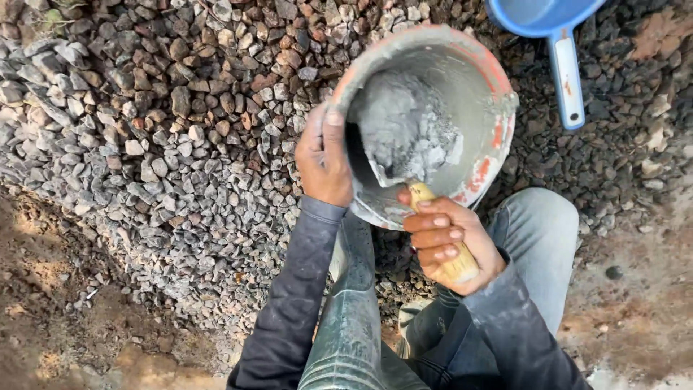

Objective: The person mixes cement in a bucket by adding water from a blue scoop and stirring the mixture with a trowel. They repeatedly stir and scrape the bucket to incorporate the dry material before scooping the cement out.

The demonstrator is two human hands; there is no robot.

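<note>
A round bucket [482, 87], its red shell caked in pale grey mortar, lies tipped toward the person on a bed of crushed gravel [180, 115]. Everything here is placed against that bucket. Inside it, a heap of grey cement mix [404, 123] clings to the upper left part of the inner wall, lumpy and only partly wet.

The left hand [323, 162] is at the bucket's left rim, fingers curled tight over the edge with the thumb pointing up along the lip, so it is clamped on the rim. The right hand [447, 242] sits just below the bucket's lower edge, fingers wrapped firmly around the yellowish wooden handle of a trowel [422, 193]. The trowel's blade reaches into the bucket and disappears under the grey mix, so its shape cannot be made out.

Both forearms are in dark grey sleeves, and the person's knees in pale, dust-streaked jeans [538, 238] rise just below the bucket.

Above and to the right of the bucket, well apart from it, a blue plastic scoop [567, 72] with a long handle rests on darker gravel. To the far lower left of the bucket the gravel gives way to bare brown soil [65, 310].
</note>
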